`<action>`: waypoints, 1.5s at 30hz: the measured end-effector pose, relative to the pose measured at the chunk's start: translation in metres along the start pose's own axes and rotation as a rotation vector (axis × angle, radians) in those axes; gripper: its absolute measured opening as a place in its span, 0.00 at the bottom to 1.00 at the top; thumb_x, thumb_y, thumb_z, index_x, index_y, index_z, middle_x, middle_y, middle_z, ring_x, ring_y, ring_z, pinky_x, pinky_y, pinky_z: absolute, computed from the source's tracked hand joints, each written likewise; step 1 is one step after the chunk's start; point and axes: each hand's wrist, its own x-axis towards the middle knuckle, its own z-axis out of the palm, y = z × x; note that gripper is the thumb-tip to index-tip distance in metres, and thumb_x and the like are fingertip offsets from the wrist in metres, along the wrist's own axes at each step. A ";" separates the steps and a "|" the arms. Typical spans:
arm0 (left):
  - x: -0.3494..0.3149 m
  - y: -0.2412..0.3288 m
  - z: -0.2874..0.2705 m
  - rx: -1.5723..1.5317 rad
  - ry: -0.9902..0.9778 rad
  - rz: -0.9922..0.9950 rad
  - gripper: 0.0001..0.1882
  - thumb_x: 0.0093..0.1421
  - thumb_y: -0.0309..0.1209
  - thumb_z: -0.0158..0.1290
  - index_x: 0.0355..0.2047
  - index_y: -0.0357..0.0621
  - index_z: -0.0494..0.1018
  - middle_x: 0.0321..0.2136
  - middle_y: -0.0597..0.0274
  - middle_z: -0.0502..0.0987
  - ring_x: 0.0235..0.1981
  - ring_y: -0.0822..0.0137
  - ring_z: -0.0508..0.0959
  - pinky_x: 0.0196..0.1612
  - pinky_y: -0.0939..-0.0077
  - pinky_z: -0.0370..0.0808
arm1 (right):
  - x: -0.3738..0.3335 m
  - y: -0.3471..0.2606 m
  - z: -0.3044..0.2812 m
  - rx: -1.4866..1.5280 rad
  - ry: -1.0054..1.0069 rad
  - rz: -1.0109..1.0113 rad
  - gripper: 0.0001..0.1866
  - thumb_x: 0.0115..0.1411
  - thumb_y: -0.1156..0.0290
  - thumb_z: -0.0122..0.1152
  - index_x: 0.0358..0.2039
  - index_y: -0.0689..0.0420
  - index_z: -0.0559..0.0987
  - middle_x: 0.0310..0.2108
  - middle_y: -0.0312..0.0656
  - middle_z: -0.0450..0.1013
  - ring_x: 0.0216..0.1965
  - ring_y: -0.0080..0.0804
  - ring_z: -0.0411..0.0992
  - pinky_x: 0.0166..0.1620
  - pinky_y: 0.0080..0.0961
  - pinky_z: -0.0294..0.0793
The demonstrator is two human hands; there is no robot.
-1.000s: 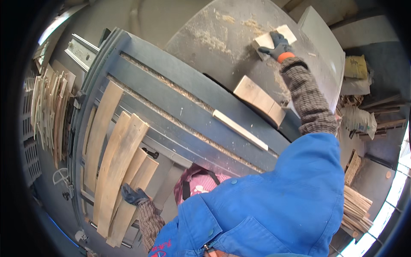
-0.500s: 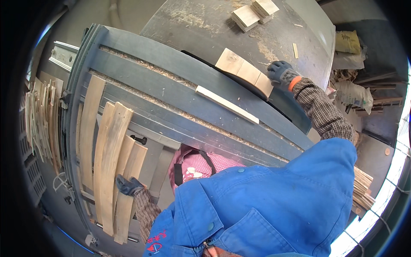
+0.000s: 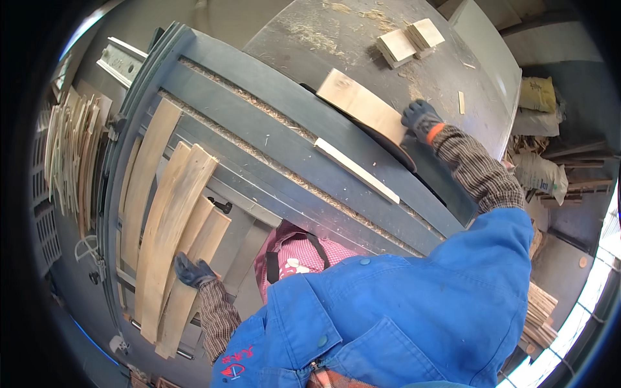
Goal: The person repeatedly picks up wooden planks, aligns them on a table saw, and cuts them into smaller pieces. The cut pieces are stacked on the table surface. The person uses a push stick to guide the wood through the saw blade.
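Note:
On the metal machine table [image 3: 259, 123], my right hand [image 3: 422, 119], in a dark grey glove with an orange cuff, is at the right end of a pale wooden piece [image 3: 359, 103]. Its fingers reach forward over the surface and do not wrap round the wood. That piece lies along a dark curved slot edge. Lower left, my left hand [image 3: 195, 270], also gloved, rests with fingers extended on long wooden boards [image 3: 178, 233] stacked side by side. A thin wooden strip [image 3: 356, 170] lies between the hands on the table.
Short stacked wood blocks [image 3: 411, 43] and sawdust lie on the far surface. Thin offcuts [image 3: 74, 158] stand at the far left. A pink checked bag [image 3: 294, 252] hangs by the table's near edge. Sacks [image 3: 538, 171] and scrap wood are at the right.
My right hand and the wooden piece have slid left along the table. Seams visible across the wood before no longer show. My left hand stays on the boards. The whole view has shifted slightly.

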 end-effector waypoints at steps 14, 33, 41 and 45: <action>-0.019 -0.016 0.007 -0.044 0.098 0.079 0.43 0.47 0.27 0.59 0.66 0.48 0.61 0.62 0.47 0.63 0.63 0.44 0.63 0.66 0.45 0.60 | 0.166 -0.015 -0.101 0.396 0.113 0.383 0.47 0.48 0.33 0.67 0.58 0.56 0.71 0.59 0.47 0.68 0.64 0.44 0.63 0.66 0.40 0.58; -0.014 -0.031 0.003 -0.081 0.071 0.071 0.38 0.51 0.32 0.54 0.65 0.45 0.63 0.63 0.45 0.63 0.63 0.43 0.62 0.65 0.44 0.58 | 0.229 -0.043 -0.160 0.617 0.286 0.491 0.47 0.39 0.43 0.76 0.58 0.53 0.73 0.56 0.48 0.71 0.60 0.46 0.67 0.64 0.38 0.64; -0.014 -0.022 -0.006 -0.047 0.024 0.040 0.41 0.48 0.29 0.57 0.66 0.45 0.62 0.62 0.45 0.63 0.63 0.43 0.62 0.66 0.43 0.58 | 0.323 -0.053 -0.195 0.670 0.285 0.458 0.51 0.35 0.46 0.80 0.59 0.54 0.72 0.56 0.49 0.73 0.58 0.49 0.70 0.62 0.37 0.69; -0.013 -0.012 -0.011 -0.015 0.026 0.011 0.42 0.47 0.25 0.60 0.65 0.46 0.62 0.60 0.49 0.65 0.62 0.47 0.65 0.65 0.49 0.62 | 0.311 -0.029 -0.177 0.663 0.362 0.483 0.49 0.38 0.45 0.77 0.58 0.57 0.71 0.53 0.53 0.73 0.57 0.51 0.70 0.60 0.39 0.71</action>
